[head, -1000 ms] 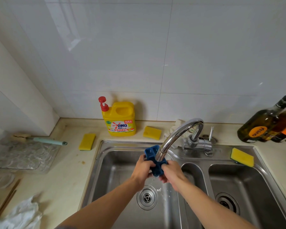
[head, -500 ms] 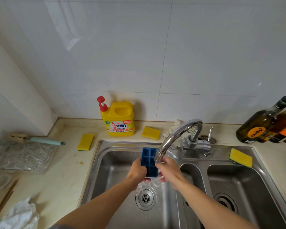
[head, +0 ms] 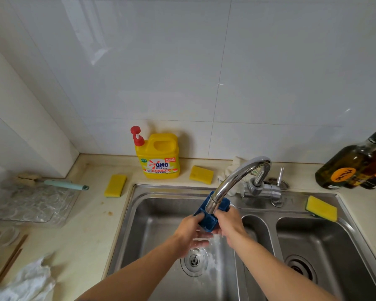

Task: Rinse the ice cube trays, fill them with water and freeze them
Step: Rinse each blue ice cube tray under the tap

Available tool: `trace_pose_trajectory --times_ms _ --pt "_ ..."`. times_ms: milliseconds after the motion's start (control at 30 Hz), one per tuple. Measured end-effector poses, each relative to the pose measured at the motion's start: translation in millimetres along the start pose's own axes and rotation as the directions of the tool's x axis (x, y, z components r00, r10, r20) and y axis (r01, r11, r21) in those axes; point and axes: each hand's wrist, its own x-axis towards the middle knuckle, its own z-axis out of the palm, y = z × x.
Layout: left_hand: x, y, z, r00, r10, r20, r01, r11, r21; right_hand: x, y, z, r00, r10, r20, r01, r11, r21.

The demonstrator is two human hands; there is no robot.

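Note:
A small blue ice cube tray point(head: 207, 220) is held over the left basin of the steel sink point(head: 152, 216), right under the curved chrome faucet point(head: 237, 179), whose spout hides part of it. My left hand point(head: 190, 233) grips the tray's left edge, fingers cupped beneath it. My right hand point(head: 229, 224) grips its right edge. Water splashes below the hands around the drain point(head: 194, 260).
A yellow detergent jug point(head: 159, 156) and three yellow sponges point(head: 115, 185) point(head: 201, 174) point(head: 321, 208) sit around the sink. Dark bottles point(head: 352, 164) stand at the right. A clear tray point(head: 30, 203), a brush point(head: 63, 184) and a white cloth point(head: 22, 283) lie on the left counter.
Both hands have kept hold of the blue tray and turned it under the spout; it now tilts to the right, with water running off below.

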Motion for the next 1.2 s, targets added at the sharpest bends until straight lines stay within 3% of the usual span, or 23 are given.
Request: trace_pose_trajectory --times_ms 100,267,467,600,700,900,1033,1200 --pt "2 0 4 0.999 0.046 -0.027 -0.047 0.999 -0.022 2 2 1 1.0 0.0 0.011 0.0 1.0 -0.012" --pt "7 14 -9 0.971 0.136 -0.199 -0.12 0.989 0.089 3 1 -7 0.999 0.045 0.025 -0.043 0.997 -0.058" --pt "3 25 -18 0.971 0.19 -0.145 -0.146 0.952 0.269 3 -1 -14 0.994 0.005 0.11 0.014 0.986 -0.169" --pt "3 24 -15 0.964 0.186 -0.192 -0.144 0.966 0.213 2 3 -10 0.999 0.004 0.037 0.004 0.978 -0.21" --pt "3 20 -13 0.981 0.13 -0.144 -0.115 0.987 0.11 4 5 -11 1.0 0.026 0.003 -0.026 0.988 -0.154" --pt "10 15 -10 0.969 0.101 -0.224 -0.093 0.995 0.047 -4 2 -3 0.999 -0.007 0.043 0.013 0.99 -0.142" --pt "12 17 -12 0.962 0.136 -0.238 -0.12 0.99 0.079 -6 2 -3 0.998 -0.029 0.06 0.037 0.99 -0.136" --pt "8 23 -18 0.944 0.227 -0.241 -0.19 0.967 0.168 -5 -1 -10 0.99 0.08 0.12 -0.078 0.997 -0.024"
